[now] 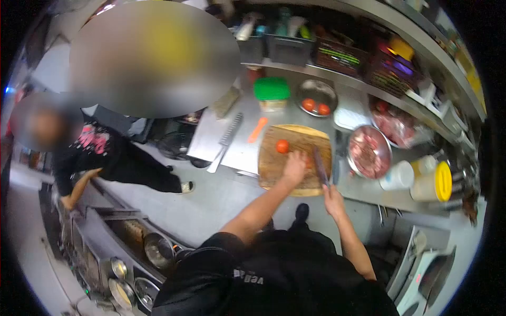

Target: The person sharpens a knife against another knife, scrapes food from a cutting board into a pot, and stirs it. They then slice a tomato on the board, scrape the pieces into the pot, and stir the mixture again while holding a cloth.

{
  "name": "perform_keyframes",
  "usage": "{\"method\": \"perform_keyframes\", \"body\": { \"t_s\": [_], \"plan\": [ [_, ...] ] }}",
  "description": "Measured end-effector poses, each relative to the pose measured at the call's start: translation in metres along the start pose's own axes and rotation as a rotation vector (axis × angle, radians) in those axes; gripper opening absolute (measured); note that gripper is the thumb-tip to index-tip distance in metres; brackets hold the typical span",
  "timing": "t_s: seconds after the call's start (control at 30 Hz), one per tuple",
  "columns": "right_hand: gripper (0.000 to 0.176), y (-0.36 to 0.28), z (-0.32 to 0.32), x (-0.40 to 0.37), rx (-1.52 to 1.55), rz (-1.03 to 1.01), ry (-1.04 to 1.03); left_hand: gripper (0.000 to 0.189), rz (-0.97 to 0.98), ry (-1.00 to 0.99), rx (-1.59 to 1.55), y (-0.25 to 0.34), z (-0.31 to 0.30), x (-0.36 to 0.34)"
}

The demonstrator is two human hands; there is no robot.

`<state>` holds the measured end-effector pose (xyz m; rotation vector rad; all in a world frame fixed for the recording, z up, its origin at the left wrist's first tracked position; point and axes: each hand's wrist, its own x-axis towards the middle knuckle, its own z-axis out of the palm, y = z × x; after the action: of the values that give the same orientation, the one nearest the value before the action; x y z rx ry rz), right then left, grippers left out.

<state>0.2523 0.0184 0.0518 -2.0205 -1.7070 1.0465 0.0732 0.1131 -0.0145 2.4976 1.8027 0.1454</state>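
A round wooden cutting board [271,164] lies on the steel counter in front of me. My right hand [333,200] is closed around the handle of a large knife [320,165], its blade lying over the right part of the board. Close to the blade, my left hand [294,167] rests on the board with fingers curled down on a red piece of tomato [308,164], mostly hidden and blurred. A whole tomato [282,146] sits on the board just beyond my left hand.
Left of the board lie a serrated knife [231,130] and an orange utensil [258,130]. Behind stand a green-lidded tub [272,88] and a metal bowl [317,86] with tomatoes. At right are a bowl of meat [370,151] and a yellow-lidded container [444,181]. Another person [113,145] stands left.
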Motion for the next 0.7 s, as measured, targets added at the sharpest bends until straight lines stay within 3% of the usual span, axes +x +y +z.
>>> {"method": "perform_keyframes", "body": {
  "t_s": [0.03,0.07,0.1,0.13,0.2,0.27,0.4,0.57,0.63,0.7],
  "plan": [
    [0.043,0.021,0.012,0.008,-0.066,-0.114,0.057,0.065,-0.036,0.041,-0.035,0.0,0.007,0.001],
    [0.043,0.02,0.014,0.009,-0.029,-0.075,0.037,0.051,0.013,-0.001,-0.028,-0.001,-0.002,0.003],
    [0.043,0.017,0.014,0.008,0.003,-0.038,0.014,0.035,0.015,0.123,-0.161,-0.005,0.009,0.001],
    [0.042,0.019,0.015,0.008,-0.059,-0.096,0.039,0.034,0.065,0.156,-0.187,-0.011,0.019,0.002],
    [0.042,0.024,0.02,0.013,-0.109,-0.142,0.054,0.051,0.085,-0.038,-0.351,-0.023,-0.003,0.002],
    [0.042,0.024,0.021,0.011,-0.123,-0.089,0.005,0.053,0.113,0.189,-0.426,-0.028,0.013,-0.004],
    [0.042,0.028,0.026,0.007,-0.18,-0.092,-0.034,0.051,0.08,0.155,-0.31,-0.023,0.01,-0.012],
    [0.039,-0.011,0.013,-0.008,-0.136,-0.084,-0.123,0.044,0.047,0.074,-0.438,-0.021,0.028,-0.007],
    [0.039,-0.015,0.011,-0.011,-0.158,-0.051,-0.137,0.041,0.059,0.138,-0.452,-0.019,0.021,-0.013],
    [0.039,-0.022,0.009,-0.012,-0.152,-0.032,-0.145,0.041,0.035,-0.06,-0.562,-0.022,0.013,-0.009]
  ]
}}
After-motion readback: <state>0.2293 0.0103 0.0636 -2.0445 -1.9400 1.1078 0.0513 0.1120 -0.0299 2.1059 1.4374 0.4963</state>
